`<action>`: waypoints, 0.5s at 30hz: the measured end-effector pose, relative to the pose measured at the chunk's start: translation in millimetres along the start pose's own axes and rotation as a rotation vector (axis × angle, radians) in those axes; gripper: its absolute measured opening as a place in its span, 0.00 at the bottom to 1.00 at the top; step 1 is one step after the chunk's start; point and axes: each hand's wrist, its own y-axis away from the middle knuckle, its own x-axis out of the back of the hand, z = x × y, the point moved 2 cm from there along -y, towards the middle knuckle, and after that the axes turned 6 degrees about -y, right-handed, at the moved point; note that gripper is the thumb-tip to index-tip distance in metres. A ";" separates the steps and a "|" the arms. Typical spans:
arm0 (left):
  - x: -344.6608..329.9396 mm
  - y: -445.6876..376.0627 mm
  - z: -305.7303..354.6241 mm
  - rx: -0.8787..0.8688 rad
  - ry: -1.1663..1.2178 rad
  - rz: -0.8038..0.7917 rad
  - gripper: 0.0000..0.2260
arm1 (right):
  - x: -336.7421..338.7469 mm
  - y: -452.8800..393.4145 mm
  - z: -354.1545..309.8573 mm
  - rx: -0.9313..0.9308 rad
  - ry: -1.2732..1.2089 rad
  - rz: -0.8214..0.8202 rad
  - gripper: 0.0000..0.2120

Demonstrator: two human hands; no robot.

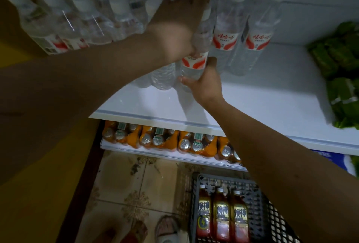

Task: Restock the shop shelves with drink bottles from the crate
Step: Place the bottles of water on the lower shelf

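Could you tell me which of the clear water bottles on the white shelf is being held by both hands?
The clear plastic water bottle with the red-and-white label, left of the two free-standing labelled bottles. The left hand grips its upper part; the right hand holds its base.

Clear, glossy plastic water bottles [223,34] with matt white caps stand on a smooth, glossy white shelf [252,102] at centre frame. Shiny metal can tops [184,143] in orange film line the shelf below, above a dark perforated plastic crate [254,190] and patterned floor tiles [126,180].
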 end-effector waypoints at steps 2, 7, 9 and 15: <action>-9.3 1.2 -4.5 0.030 -0.155 -0.100 0.38 | 0.7 0.8 -0.9 0.002 0.013 -0.009 0.32; -19.4 -1.9 0.9 0.095 -0.103 0.001 0.35 | 0.6 5.0 -7.5 -0.028 0.026 -0.004 0.30; -18.8 -2.4 8.0 0.118 -0.094 0.022 0.34 | 2.5 4.7 -11.1 -0.045 0.045 -0.016 0.30; -18.7 -4.4 11.3 0.177 -0.042 -0.046 0.41 | 26.6 29.5 3.8 -0.062 0.102 -0.007 0.32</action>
